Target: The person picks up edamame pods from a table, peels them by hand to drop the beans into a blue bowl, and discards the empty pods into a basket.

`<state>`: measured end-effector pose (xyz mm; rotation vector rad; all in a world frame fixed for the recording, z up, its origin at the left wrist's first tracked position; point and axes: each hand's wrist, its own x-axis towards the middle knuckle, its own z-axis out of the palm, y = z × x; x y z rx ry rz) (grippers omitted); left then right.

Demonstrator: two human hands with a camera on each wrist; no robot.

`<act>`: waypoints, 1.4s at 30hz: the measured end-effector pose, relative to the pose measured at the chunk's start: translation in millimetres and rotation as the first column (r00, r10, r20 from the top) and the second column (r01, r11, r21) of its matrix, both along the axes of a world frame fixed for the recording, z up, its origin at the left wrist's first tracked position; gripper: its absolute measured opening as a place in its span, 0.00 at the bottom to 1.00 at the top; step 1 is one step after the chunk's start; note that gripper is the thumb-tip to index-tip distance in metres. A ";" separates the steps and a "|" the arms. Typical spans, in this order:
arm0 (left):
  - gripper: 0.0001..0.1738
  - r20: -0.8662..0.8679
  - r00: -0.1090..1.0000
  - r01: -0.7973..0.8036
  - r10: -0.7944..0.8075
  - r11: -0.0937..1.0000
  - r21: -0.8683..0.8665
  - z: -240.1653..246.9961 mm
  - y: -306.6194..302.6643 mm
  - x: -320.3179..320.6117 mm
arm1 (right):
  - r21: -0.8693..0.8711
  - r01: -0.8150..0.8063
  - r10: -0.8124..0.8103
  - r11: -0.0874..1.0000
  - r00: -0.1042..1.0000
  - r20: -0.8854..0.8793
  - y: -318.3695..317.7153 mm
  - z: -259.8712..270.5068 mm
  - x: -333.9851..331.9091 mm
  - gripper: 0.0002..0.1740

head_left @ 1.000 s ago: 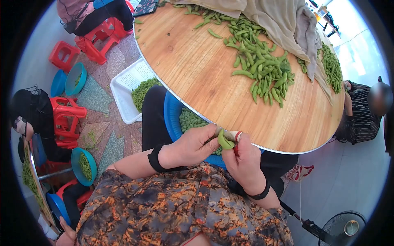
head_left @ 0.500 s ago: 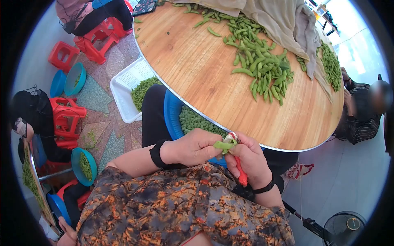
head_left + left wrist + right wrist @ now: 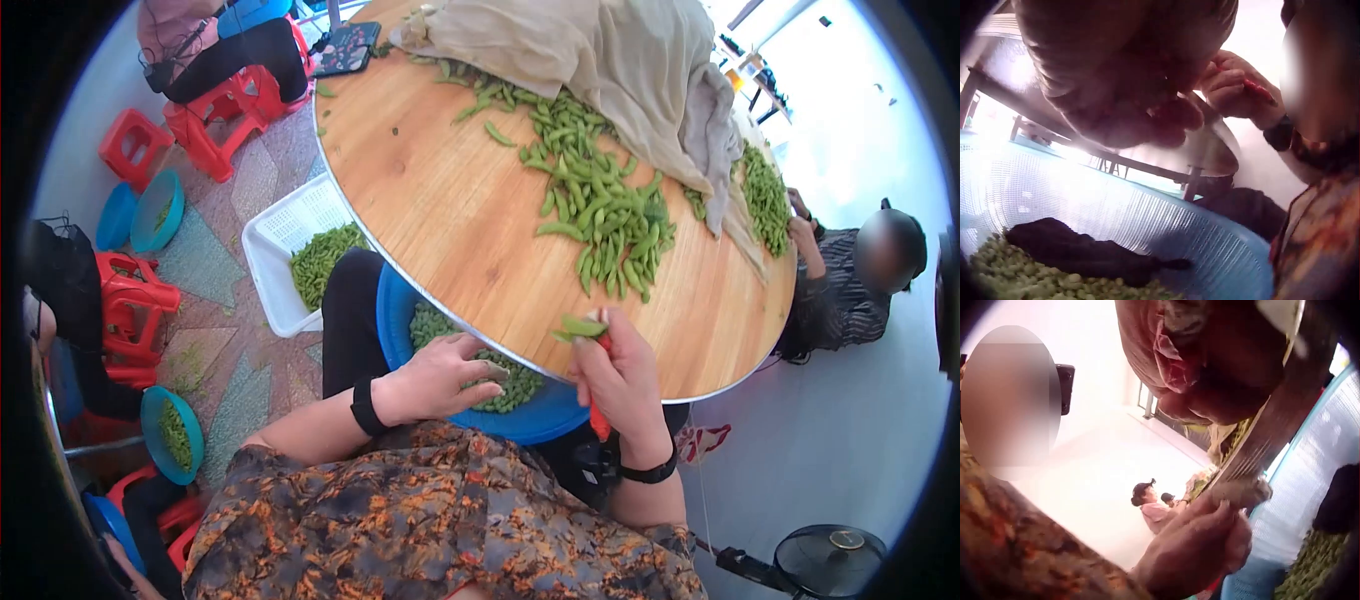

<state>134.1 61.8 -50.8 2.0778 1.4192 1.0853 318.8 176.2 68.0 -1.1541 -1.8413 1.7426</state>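
My left hand (image 3: 435, 382) hovers over a blue basket (image 3: 515, 428) of shelled green beans (image 3: 515, 388), its fingers loosely bent and nothing seen in them. In the right wrist view, a pale cover wraps a fingertip of this left hand (image 3: 1197, 547). My right hand (image 3: 625, 375) is at the table's near edge. It grips a slim tool by its red handle (image 3: 599, 420) and pinches a green soybean pod (image 3: 582, 326) at the fingertips. The tool's working end is hidden by the hand. A heap of soybean pods (image 3: 610, 225) lies farther back on the round wooden table (image 3: 420, 180).
A beige cloth (image 3: 560, 45) covers the table's far part. On the floor at left stand a white crate (image 3: 262, 265) with pods, red stools (image 3: 135, 140) and teal basins (image 3: 158, 210). A person (image 3: 850, 280) sits at right; a fan (image 3: 830, 560) stands at lower right.
My hands worked together on a pod, then parted. The left moved left over the basket; the right, still with tool and pod, shifted slightly right. The head view has shifted.
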 end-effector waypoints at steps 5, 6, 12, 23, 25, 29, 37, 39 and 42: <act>0.28 0.015 1.000 0.008 -0.007 0.993 -0.116 -13.0 1.2 1.3 | 0.670 -0.285 0.362 0.686 0.932 0.025 -2.7 30.2 -85.9 0.15; 0.28 0.012 1.000 0.011 -0.010 0.995 -0.103 -8.8 -0.2 -1.6 | 0.679 -0.281 0.359 0.678 0.933 0.027 12.8 33.0 -93.0 0.15; 0.19 0.308 0.950 0.072 0.055 0.920 -0.386 6.2 -18.8 -13.1 | 0.784 -0.533 -0.035 0.319 0.820 0.572 92.3 -4.4 -82.0 0.19; 0.36 0.892 0.315 0.653 0.325 0.608 -0.452 50.1 8.6 -29.1 | 0.798 -0.530 0.202 0.286 0.848 0.490 42.3 17.6 -57.2 0.17; 0.37 0.907 0.248 0.711 0.339 0.573 -0.408 60.7 10.7 -29.1 | 0.800 -0.569 0.285 0.191 0.812 0.510 22.2 26.8 -47.8 0.16; 0.29 0.926 0.178 0.802 0.333 0.496 -0.333 57.8 14.6 -19.6 | 0.839 -0.541 0.398 0.055 0.783 0.478 10.4 11.4 -27.4 0.17; 0.19 0.775 0.621 0.450 0.114 0.758 -0.472 54.3 6.3 5.5 | -0.185 -0.191 0.172 0.964 0.979 -0.113 -7.1 2.5 1.0 0.16; 0.19 0.731 0.679 0.426 0.067 0.775 -0.467 52.3 5.4 7.0 | -0.290 -0.228 0.181 0.930 0.967 -0.180 -9.6 -5.1 4.4 0.16; 0.20 0.553 0.830 0.334 -0.073 0.859 -0.387 55.9 4.5 4.7 | -0.384 -0.305 0.226 0.872 0.945 -0.238 -10.2 -12.8 8.7 0.14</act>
